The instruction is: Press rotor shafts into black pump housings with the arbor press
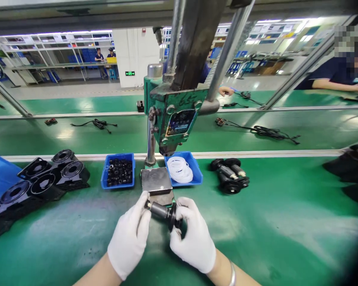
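Note:
Both hands wear white gloves and meet at a black cylindrical part [160, 211] with a wide round flange, held in front of the press's metal block [156, 180]. My left hand [130, 234] pinches a small black piece at the part's narrow, pale-tipped left end. Around the flange at the right end, the fingers of my right hand [193, 234] are closed. Behind the block rises the green press [179, 119]. A blue bin of small black pieces [120, 171] sits left of it, and a blue bin of white rings [180, 170] to its right.
Similar black parts [230, 174] lie together on the green table [271, 222]. Black housings [43, 182] and a blue container [0, 172] stand at the left. Coiled black cables [267, 132] lie beyond the rail. A person's hand [226, 91] shows behind the press; another person sits far right.

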The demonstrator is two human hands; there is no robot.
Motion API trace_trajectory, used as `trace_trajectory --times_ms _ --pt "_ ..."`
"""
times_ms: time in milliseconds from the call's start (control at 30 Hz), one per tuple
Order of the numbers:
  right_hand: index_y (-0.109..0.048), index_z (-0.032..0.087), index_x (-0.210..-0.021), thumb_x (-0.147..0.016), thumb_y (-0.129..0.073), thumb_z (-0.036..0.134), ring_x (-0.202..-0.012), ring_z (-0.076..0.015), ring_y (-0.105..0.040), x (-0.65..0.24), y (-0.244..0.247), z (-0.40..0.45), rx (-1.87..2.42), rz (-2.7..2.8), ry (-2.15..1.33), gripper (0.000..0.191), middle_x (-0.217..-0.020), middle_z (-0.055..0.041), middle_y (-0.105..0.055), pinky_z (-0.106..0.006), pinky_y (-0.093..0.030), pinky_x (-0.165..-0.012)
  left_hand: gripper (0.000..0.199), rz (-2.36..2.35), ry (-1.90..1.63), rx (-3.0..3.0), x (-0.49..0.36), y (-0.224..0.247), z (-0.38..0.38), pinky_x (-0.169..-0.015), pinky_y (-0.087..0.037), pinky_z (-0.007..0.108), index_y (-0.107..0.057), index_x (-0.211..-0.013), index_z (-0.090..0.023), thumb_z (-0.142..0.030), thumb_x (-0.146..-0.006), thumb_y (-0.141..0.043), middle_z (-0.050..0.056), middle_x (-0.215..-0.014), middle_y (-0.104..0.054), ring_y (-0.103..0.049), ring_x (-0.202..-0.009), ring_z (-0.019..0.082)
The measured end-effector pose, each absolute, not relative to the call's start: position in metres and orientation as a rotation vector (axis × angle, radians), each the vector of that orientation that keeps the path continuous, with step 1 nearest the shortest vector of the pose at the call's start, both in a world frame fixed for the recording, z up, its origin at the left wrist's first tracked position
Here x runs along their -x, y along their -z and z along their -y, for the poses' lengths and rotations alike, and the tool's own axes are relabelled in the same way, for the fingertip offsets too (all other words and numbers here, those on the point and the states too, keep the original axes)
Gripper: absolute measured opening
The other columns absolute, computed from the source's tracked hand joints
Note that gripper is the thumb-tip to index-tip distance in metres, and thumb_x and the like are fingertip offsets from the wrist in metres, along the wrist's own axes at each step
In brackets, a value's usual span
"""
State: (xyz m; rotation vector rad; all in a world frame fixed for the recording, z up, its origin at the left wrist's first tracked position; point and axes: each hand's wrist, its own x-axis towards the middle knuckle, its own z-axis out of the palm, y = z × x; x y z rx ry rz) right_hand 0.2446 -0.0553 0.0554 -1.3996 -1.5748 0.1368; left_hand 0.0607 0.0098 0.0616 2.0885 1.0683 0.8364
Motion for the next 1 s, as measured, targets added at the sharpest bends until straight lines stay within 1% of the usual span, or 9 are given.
trace_trajectory --times_ms 100,267,400,467,533,633,700,800,1000 --pt "-0.039 0.022 -0.094 -0.059 -0.049 0.003 -0.092 -0.021 -0.054 -0.244 -0.055 0.058 1.337 1.533 -0.082 0.041 -0.108 -0.0077 -0.044 -0.035 -0.047 -0.08 0.057 -1.001 -0.957 -2.263 -0.063 -0.059 0.002 -0.113 -0.039 0.025 -0.027 -0.153 -0.023 -0.021 -0.098 -0.043 0.007 -0.15 -0.047 -0.05 -0.134 0.017" --pt "-0.041 0.023 -0.094 -0.071 -0.048 0.006 -0.092 -0.0202 -0.055 -0.25 -0.053 0.051 1.329 1.401 -0.234 0.03 -0.1 -0.0054 -0.049 -0.033 -0.048 -0.081 0.069 -0.922 -0.905 -2.066 -0.07 -0.055 0.013 -0.117 -0.035 0.031 -0.008 -0.156 -0.027 -0.022 -0.098 -0.045 0.008 -0.158 -0.032 -0.041 -0.14 0.019" --pt "-0.043 0.024 -0.095 -0.075 -0.05 0.009 -0.092 -0.0198 -0.055 -0.253 -0.053 0.046 1.302 1.379 -0.272 0.026 -0.098 -0.0044 -0.05 -0.029 -0.048 -0.075 0.065 -0.78 -0.887 -1.728 -0.075 -0.057 0.008 -0.119 -0.033 0.037 -0.017 -0.154 -0.031 -0.028 -0.098 -0.05 0.006 -0.159 -0.031 -0.038 -0.142 0.023" --pt "-0.043 0.024 -0.094 -0.076 -0.051 0.01 -0.091 -0.0194 -0.055 -0.251 -0.055 0.047 1.259 1.374 -0.299 0.024 -0.097 -0.004 -0.05 -0.028 -0.048 -0.074 0.059 -0.821 -0.958 -1.505 -0.076 -0.063 0.003 -0.11 -0.044 0.033 -0.028 -0.151 -0.03 -0.032 -0.097 -0.053 0.008 -0.156 -0.037 -0.048 -0.135 0.023" --pt "-0.042 0.024 -0.092 -0.077 -0.051 0.01 -0.089 -0.0189 -0.055 -0.247 -0.058 0.048 1.216 1.377 -0.337 0.023 -0.097 -0.0038 -0.05 -0.029 -0.048 -0.074 0.055 -0.879 -0.978 -1.31 -0.077 -0.069 -0.003 -0.084 -0.057 0.026 -0.038 -0.145 -0.024 -0.038 -0.095 -0.057 0.013 -0.141 -0.054 -0.065 -0.107 0.02" --pt "-0.042 0.024 -0.091 -0.076 -0.053 0.009 -0.084 -0.0184 -0.054 -0.244 -0.059 0.051 1.198 1.395 -0.373 0.024 -0.094 -0.0032 -0.049 -0.03 -0.048 -0.074 0.06 -0.853 -0.907 -1.123 -0.078 -0.075 -0.011 -0.052 -0.05 0.023 -0.043 -0.14 -0.013 -0.044 -0.091 -0.062 0.01 -0.096 -0.069 -0.063 -0.061 0.013" --pt "-0.041 0.024 -0.09 -0.074 -0.053 0.008 -0.082 -0.0181 -0.054 -0.243 -0.058 0.051 1.197 1.397 -0.386 0.026 -0.093 -0.0028 -0.049 -0.031 -0.047 -0.075 0.069 -0.776 -0.897 -1.047 -0.078 -0.075 -0.013 -0.052 -0.051 0.025 -0.04 -0.141 -0.013 -0.045 -0.087 -0.068 0.006 -0.084 -0.066 -0.063 -0.057 0.014" --pt "-0.04 0.024 -0.091 -0.074 -0.052 0.007 -0.084 -0.0185 -0.054 -0.246 -0.058 0.051 1.181 1.391 -0.392 0.027 -0.095 -0.0034 -0.049 -0.032 -0.047 -0.077 0.079 -0.627 -0.929 -1.025 -0.078 -0.072 -0.013 -0.068 -0.057 0.031 -0.038 -0.142 -0.018 -0.042 -0.078 -0.079 0.007 -0.094 -0.066 -0.069 -0.07 0.019" --pt "-0.038 0.024 -0.092 -0.072 -0.052 0.005 -0.088 -0.0184 -0.054 -0.247 -0.06 0.052 1.169 1.412 -0.385 0.03 -0.099 -0.0048 -0.048 -0.032 -0.047 -0.078 0.069 -0.616 -0.931 -1.043 -0.077 -0.072 -0.011 -0.068 -0.056 0.03 -0.041 -0.139 -0.019 -0.04 -0.083 -0.074 0.007 -0.096 -0.066 -0.069 -0.069 0.018"
